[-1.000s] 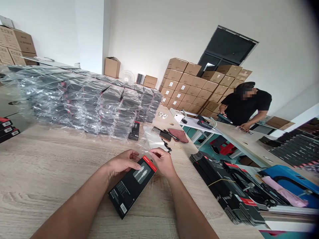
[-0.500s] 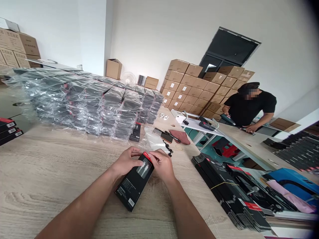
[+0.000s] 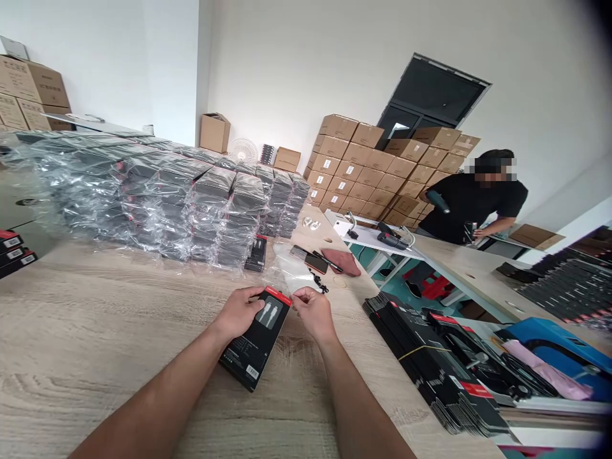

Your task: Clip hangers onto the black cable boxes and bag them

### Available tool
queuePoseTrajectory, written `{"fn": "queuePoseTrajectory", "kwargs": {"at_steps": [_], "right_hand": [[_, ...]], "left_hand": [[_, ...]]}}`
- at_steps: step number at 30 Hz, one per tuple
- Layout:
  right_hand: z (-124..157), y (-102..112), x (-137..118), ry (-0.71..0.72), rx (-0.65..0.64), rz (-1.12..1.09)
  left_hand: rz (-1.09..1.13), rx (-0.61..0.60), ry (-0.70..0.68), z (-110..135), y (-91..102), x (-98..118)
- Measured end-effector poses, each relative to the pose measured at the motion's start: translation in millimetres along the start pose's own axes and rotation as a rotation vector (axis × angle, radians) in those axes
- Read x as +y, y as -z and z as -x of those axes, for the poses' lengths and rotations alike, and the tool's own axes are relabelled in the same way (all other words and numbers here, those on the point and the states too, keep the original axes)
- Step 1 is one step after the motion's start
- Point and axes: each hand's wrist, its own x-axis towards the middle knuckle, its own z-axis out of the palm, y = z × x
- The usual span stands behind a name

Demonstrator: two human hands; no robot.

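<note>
The left forearm and right forearm are extended inward from the lower corners of the view. The left hand is curled into a loose grip; the right hand is held just beside it, fingertips pinched together.

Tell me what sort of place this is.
Probably a small packing workshop or stockroom: plastic-wrapped stacks of black retail boxes, brown cartons piled against the wall, and a black cable package on a wooden workbench.

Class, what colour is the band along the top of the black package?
The band is red, clearest in the head view.
</note>
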Motion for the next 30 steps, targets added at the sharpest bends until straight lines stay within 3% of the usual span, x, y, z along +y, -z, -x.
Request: {"fn": "queuePoseTrajectory", "kwargs": {"at_steps": [7, 17, 20, 25, 27, 30], "right_hand": [[5, 0, -9, 0.036, -0.059, 0.066], [9, 0, -33, 0.253, 0.09, 0.168], [12, -2, -42, 0.231, 0.091, -0.008], [13, -2, -55, 0.051, 0.03, -0.475], [13, 3, -60, 0.083, 0.04, -0.557], [14, 9, -64, 0.144, 0.001, -0.58]], "left_hand": [[-0.031, 0.021, -0.042, 2, -1.5, 1], [0.01, 0.126, -0.118, -2, -9.5, -6], [0.069, 0.199, -0.156, 1, -11.5, -2], [0.203, 0.193, -0.449, 13, -11.2, 22], [0.215, 0.186, -0.514, 19, -7.3, 35], [0.182, 0.188, -0.502, 24, 4.5, 49]]}}
